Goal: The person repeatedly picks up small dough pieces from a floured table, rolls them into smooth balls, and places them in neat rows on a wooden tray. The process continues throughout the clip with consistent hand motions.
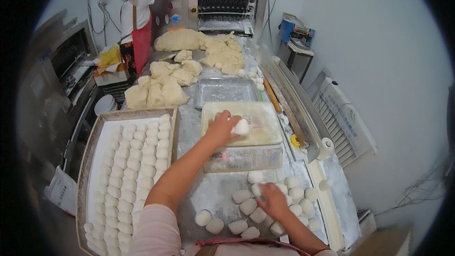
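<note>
My left hand (224, 127) holds white dough balls (242, 127) just over the pale, floury plate (265, 124) of a bench scale. The scale's front (243, 159) is dusted and glows red in places. My right hand (273, 200) is blurred among loose dough pieces (247, 207) on the metal table (209, 190); its fingertips meet one piece (256, 189), but whether they grip it is unclear. To my left, a wooden-rimmed tray (175, 131) bears rows of rounded dough pieces (130, 174) on a white lining.
Beyond the scale stand a metal pan (227, 90) and large dough lumps (167, 90). Rolling pins (272, 96) lie along the right side beside a metal rail (298, 113). At the back, a co-worker (137, 25) stands by a roller machine (227, 7). A white bucket (106, 105) is at left.
</note>
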A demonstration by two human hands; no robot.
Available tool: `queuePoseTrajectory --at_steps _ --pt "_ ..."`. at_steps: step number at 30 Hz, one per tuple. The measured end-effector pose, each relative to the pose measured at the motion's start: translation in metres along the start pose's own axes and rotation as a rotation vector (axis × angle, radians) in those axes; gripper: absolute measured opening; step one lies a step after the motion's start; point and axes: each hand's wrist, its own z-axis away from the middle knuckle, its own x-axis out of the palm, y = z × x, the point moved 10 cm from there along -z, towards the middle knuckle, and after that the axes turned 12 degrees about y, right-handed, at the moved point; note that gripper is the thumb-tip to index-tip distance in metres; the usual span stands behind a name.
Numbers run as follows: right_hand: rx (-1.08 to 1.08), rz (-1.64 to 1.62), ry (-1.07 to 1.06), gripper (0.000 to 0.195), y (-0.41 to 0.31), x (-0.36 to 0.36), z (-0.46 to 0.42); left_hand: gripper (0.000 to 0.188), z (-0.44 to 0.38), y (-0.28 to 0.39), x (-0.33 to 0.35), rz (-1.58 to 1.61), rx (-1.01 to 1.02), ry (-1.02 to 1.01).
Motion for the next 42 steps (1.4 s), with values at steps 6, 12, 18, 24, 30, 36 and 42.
queuePoseTrajectory --at_steps 6,12,18,24,30,36,42 --pt "0.209 0.385 0.480 0.060 0.131 -0.168 0.111 0.067 0.005 -0.008 0.019 -0.232 0.095 0.077" --pt "1.161 0.297 0.493 0.079 0.264 -0.236 0.340 0.069 0.154 0.112 0.082 0.488 0.596 -0.353" --pt "1.121 0.179 0.470 0.066 0.261 -0.215 0.322 0.060 0.226 0.133 0.128 0.176 0.654 -0.538" --pt "0.815 0.670 0.301 0.040 0.256 -0.220 0.284 0.061 0.229 0.144 0.129 0.048 0.512 -0.449" --pt "0.765 0.662 0.239 0.040 0.254 -0.203 0.244 0.068 0.232 0.158 0.118 0.010 0.546 -0.353" --pt "0.506 0.635 0.228 0.063 0.234 -0.181 0.173 0.063 0.214 0.142 0.115 0.216 0.388 -0.565" --pt "0.510 0.593 0.037 0.056 0.254 -0.154 0.120 0.061 0.186 0.047 0.097 0.837 -0.152 -0.168"
